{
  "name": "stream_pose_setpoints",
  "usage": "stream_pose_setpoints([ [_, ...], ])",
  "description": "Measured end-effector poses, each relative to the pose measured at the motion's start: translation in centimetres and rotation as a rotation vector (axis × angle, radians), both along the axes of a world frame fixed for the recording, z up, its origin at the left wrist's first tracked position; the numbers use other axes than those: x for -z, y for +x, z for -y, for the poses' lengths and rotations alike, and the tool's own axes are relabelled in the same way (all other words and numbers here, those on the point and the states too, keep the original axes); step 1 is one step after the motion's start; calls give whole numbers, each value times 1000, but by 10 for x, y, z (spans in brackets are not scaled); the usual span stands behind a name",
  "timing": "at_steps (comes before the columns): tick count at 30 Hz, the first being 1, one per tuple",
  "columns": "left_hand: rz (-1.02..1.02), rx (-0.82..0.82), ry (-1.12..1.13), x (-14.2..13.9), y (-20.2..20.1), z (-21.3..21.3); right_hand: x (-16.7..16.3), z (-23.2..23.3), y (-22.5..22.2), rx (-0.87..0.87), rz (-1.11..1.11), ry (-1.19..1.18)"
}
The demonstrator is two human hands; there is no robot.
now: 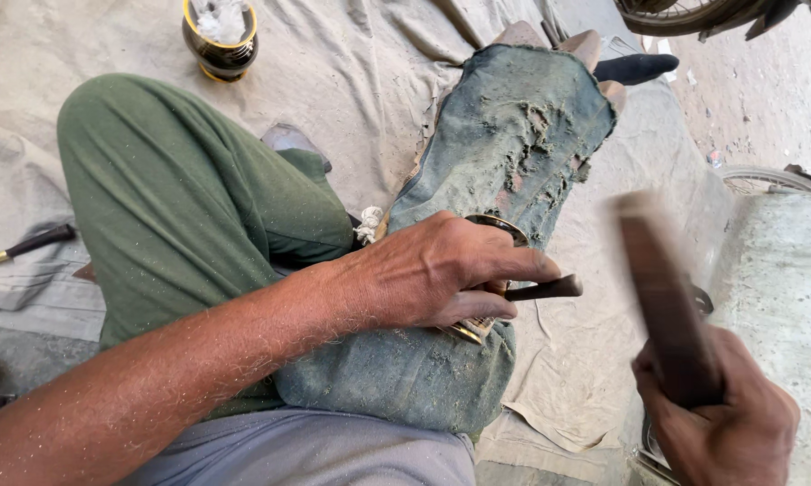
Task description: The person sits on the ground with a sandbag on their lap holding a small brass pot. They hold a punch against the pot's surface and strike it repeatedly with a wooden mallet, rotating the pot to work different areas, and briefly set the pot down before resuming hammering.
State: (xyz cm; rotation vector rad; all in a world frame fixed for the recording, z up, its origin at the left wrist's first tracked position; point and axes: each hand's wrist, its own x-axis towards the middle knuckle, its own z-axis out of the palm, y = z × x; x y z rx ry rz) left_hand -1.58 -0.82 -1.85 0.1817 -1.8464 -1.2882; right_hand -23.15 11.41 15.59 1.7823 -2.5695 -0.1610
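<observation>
Fingers (513, 265) of left hand (441, 270) clenched around dark punch (549, 289); right hand (720, 423) fisted on blurred wooden mallet (662, 288).

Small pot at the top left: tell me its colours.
Black pot with gold rim and base, seen in the head view.

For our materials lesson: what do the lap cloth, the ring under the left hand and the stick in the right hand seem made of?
Lap cloth: worn denim-like fabric, frayed, dusty.
Ring under left hand: likely brass, yellow shine.
Stick in right hand: probably wood, dark brown; blurred, so unsure.
</observation>
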Motion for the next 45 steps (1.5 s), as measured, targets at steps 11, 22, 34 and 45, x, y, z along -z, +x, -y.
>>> stream_pose_setpoints([
  [11, -36, -42, 9, 7, 1, -1, -6, -12, -23, -2, 34, 35],
  [22, -18, -54, 124, 13, 5, -1, -3, -16, -64, -67, 34, 19],
  [34, -55, -51, 151, 20, 7, -3, 8, -12, -94, 256, 564, -150],
  [45, -130, -81, 120, 28, 11, -4, -12, 12, -53, -225, 92, -24],
])
